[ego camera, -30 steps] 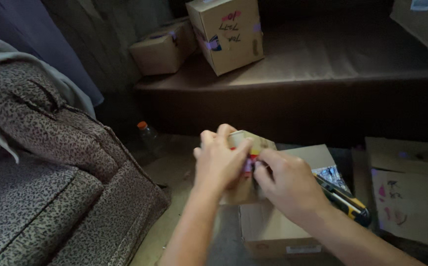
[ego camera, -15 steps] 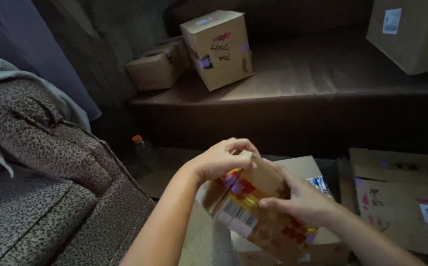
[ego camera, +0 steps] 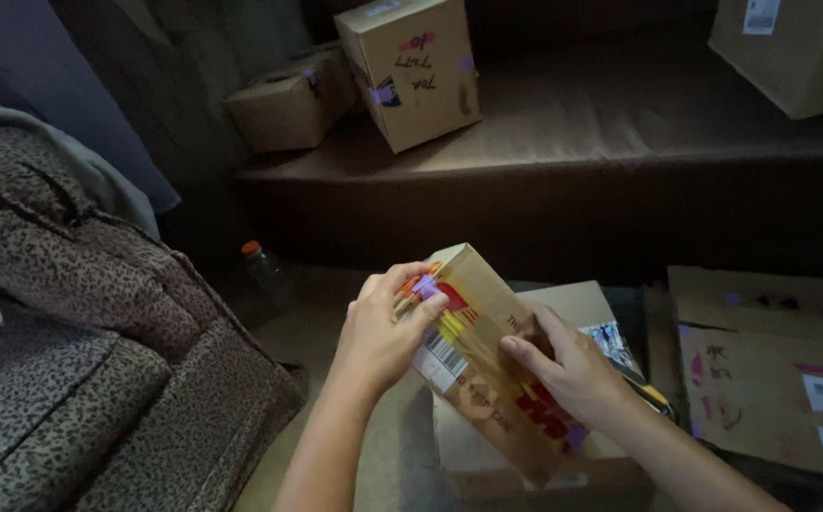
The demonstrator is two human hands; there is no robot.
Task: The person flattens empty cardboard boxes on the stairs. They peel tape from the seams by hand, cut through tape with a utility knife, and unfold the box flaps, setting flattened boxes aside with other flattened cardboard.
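Left hand (ego camera: 378, 332) pinching top corner of small cardboard parcel (ego camera: 492, 365); right hand (ego camera: 572, 370) gripping its side, fingers curled. Parcel tilting above open carton (ego camera: 563, 446). Advice: keeping right grip firm, peeling tape slowly at corner.

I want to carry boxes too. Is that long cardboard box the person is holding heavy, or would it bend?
Probably light: the left hand and right hand hold the long cardboard box tilted in the air with a fingertip grip. It looks stiff, since its edges stay straight. The taped, labelled faces might be a little slippery, though that is hard to tell.
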